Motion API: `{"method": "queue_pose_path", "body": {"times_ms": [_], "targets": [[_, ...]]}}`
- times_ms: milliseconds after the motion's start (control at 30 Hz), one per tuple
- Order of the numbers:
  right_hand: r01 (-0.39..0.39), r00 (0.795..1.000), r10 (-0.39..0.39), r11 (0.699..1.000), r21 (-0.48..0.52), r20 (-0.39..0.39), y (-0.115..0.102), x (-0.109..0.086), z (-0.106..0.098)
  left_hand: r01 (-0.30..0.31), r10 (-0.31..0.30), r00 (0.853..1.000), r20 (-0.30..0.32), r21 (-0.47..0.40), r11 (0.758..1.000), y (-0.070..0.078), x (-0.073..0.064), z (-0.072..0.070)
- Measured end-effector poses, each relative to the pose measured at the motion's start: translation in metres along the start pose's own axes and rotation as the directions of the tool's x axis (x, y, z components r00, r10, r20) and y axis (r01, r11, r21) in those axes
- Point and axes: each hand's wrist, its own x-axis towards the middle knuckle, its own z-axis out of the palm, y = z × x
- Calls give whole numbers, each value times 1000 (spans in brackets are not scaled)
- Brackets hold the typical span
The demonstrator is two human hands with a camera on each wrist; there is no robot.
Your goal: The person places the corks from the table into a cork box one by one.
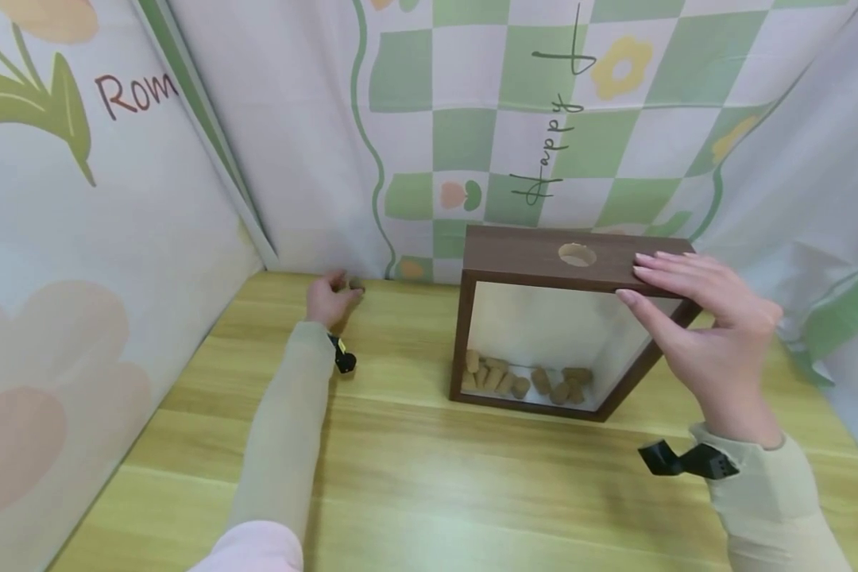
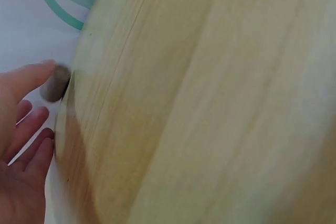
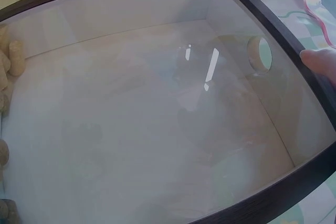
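Note:
A dark-framed box with a clear front [image 1: 465, 334] stands upright on the wooden table, a round hole in its top. Several corks [image 1: 500, 377] lie inside along the bottom. My right hand [image 1: 722, 334] rests on the box's top right, fingers fairly straight along the top and thumb at the front edge; in the right wrist view only the thumb [image 3: 320, 64] shows. Far to the left, my left hand [image 1: 327, 300] is at the table's back edge beside a single cork [image 2: 56, 83]. Its thumb touches or nearly touches that cork, while the other fingers are apart from it.
A printed curtain [image 1: 472, 143] hangs right behind the table's back edge, and another patterned cloth [image 1: 114, 238] stands along the left side. Wooden tabletop [image 1: 400, 469] lies between the left arm and the box.

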Motion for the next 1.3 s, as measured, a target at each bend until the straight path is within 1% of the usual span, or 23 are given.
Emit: {"method": "queue_pose_path", "body": {"times_ms": [100,200,367,467,533,700,733,900,1000,1067,1167,1200,1233,1300], "targets": [[1,1000,-1,1000,2,-6,-2,1,0,-5,5,1000,-5,22,1000,3,-2,0],[4,1000,-4,1000,0,-7,-4,2,0,-33,33,999,3,39,999,6,-4,2],[10,1000,-10,1000,6,-3,-6,1,1,-90,87,996,36,104,990,9,-6,7],[11,1000,-11,1000,8,-2,-5,0,0,-111,105,993,49,122,986,10,-8,9],[14,1000,-14,1000,6,0,-4,0,0,-100,96,994,44,121,988,11,-10,10],[18,1000,-18,1000,1,0,-4,0,1,-26,20,999,51,119,993,14,-15,10],[17,1000,-17,1000,-1,-1,-4,0,1,-21,13,998,58,126,992,14,-16,10],[11,1000,-11,1000,-14,7,-4,1,0,-49,32,993,111,150,987,17,-19,8],[12,1000,-12,1000,-17,11,-3,0,-1,-45,19,989,150,169,985,20,-22,6],[12,1000,-12,1000,-20,12,-4,0,-1,-43,14,985,169,166,985,25,-24,5],[14,1000,-13,1000,-23,10,-6,1,0,-98,74,983,170,137,986,35,-24,2],[13,1000,-13,1000,-24,11,-7,2,0,-115,94,981,170,117,986,42,-25,1],[13,1000,-13,1000,-23,12,-7,2,0,-147,128,977,168,103,984,50,-25,-1],[13,1000,-12,1000,-22,13,-7,2,0,-205,191,969,156,79,975,69,-27,-5]]}}
